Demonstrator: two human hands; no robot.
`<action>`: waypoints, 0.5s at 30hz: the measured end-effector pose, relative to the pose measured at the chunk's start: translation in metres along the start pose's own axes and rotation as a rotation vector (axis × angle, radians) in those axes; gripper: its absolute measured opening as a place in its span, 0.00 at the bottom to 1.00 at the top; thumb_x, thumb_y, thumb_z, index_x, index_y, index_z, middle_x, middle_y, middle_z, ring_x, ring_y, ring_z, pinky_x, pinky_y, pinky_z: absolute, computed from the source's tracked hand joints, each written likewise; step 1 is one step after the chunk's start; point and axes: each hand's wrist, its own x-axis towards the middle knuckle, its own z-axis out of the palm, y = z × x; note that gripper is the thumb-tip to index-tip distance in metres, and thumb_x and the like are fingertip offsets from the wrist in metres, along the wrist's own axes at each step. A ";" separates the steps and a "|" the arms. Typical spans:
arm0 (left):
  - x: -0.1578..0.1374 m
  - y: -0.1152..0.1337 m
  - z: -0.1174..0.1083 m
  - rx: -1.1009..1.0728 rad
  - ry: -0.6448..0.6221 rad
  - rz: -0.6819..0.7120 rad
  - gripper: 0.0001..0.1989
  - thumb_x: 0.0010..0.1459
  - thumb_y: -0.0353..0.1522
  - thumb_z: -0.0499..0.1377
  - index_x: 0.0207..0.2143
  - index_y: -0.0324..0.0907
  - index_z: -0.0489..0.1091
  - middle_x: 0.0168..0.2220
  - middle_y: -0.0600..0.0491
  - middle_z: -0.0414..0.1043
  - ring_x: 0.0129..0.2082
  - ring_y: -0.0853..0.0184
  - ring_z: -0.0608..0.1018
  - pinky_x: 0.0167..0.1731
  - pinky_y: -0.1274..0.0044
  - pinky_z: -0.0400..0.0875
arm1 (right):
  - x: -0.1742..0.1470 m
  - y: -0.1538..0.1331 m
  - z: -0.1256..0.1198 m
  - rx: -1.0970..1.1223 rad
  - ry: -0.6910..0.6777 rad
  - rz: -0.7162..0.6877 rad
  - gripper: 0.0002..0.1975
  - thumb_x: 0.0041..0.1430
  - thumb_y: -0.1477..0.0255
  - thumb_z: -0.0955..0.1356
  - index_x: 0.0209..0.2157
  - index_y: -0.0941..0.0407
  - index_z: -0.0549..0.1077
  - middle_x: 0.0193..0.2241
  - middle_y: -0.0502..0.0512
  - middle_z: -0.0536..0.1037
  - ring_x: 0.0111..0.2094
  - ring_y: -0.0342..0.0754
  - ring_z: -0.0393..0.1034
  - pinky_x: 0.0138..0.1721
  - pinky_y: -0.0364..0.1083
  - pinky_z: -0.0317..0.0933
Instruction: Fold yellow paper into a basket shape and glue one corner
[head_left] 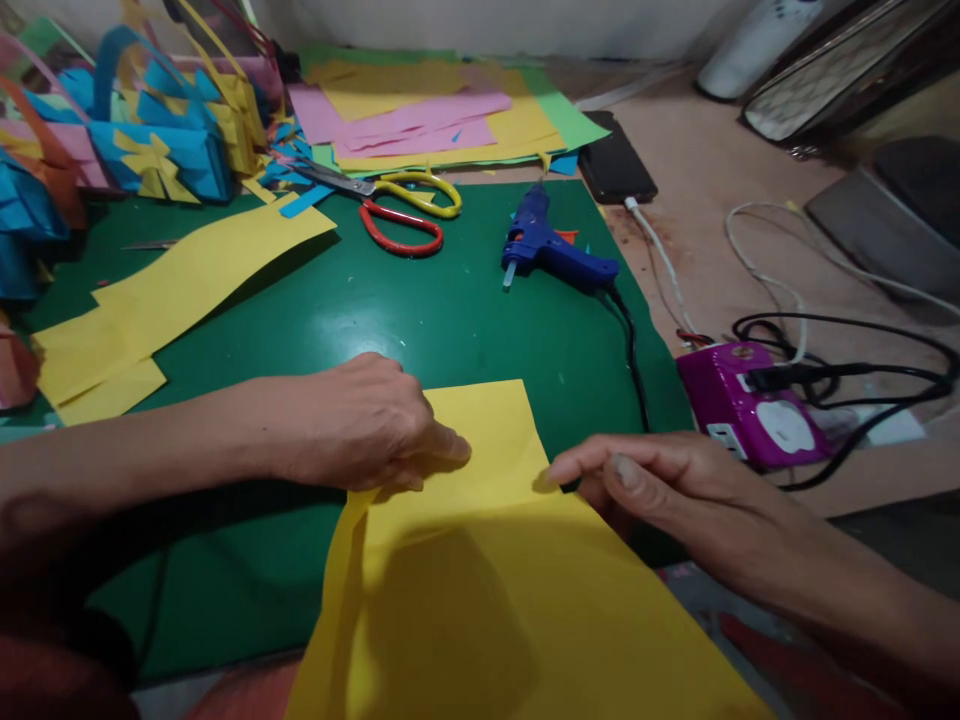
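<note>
nearest: yellow sheet (pixel 585 610), running from the foot of the view up onto the green mat (pixel 465 310), its near part past the mat's front edge. a crease crosses it at about the level of the hands; beyond that a narrower flap lies on the mat. left side bends downward; dark shadow on the middle.

left hand (pixel 367 425): half curled, index finger out straight and resting on the flap, other fingers tucked under. cannot tell if these grip any paper.

right hand (pixel 660 480): loosely open, thumb apart from the index finger, whose tip touches the sheet's right edge near the crease. lower fingers partly hidden.

farther right, on the worktop (pixel 690 140): purple socket box (pixel 720 400), black plug in it, black cables (pixel 892 375) looped behind.

mat, left: yellow strips (pixel 180 285), overlapping. mat, far side: blue glue gun (pixel 555 245), cord trailing toward the right hand; to its left, scissors (pixel 405 215), one handle red, one yellow, blades lying apart from the gun.

back: phone (pixel 619 160) with white cable; paper baskets (pixel 165 160) at far left, a blue one bearing a yellow bow; stacked paper (pixel 382 90) in yellow, pink and green; white bottle (pixel 757 45) at far right.
</note>
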 end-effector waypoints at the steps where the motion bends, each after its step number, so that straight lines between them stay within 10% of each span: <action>1: 0.001 0.001 -0.001 0.000 -0.050 -0.003 0.09 0.52 0.34 0.62 0.37 0.46 0.71 0.24 0.57 0.73 0.21 0.73 0.71 0.19 0.78 0.46 | 0.001 0.003 0.001 0.027 -0.035 0.027 0.25 0.55 0.49 0.61 0.34 0.55 0.76 0.21 0.51 0.70 0.23 0.42 0.63 0.23 0.41 0.56; 10: -0.002 0.007 0.001 0.210 -0.019 -0.271 0.14 0.52 0.26 0.57 0.43 0.46 0.70 0.21 0.55 0.71 0.16 0.71 0.67 0.18 0.77 0.41 | 0.012 -0.002 0.008 -0.051 0.172 -0.033 0.24 0.50 0.50 0.65 0.18 0.57 0.69 0.17 0.49 0.62 0.20 0.39 0.52 0.18 0.40 0.45; 15: 0.000 0.006 -0.006 0.088 -0.052 -0.081 0.23 0.48 0.19 0.54 0.45 0.47 0.68 0.30 0.54 0.72 0.22 0.71 0.69 0.19 0.78 0.46 | 0.023 -0.004 0.006 -0.060 0.142 -0.025 0.20 0.50 0.55 0.65 0.18 0.57 0.67 0.16 0.47 0.61 0.19 0.38 0.52 0.18 0.40 0.44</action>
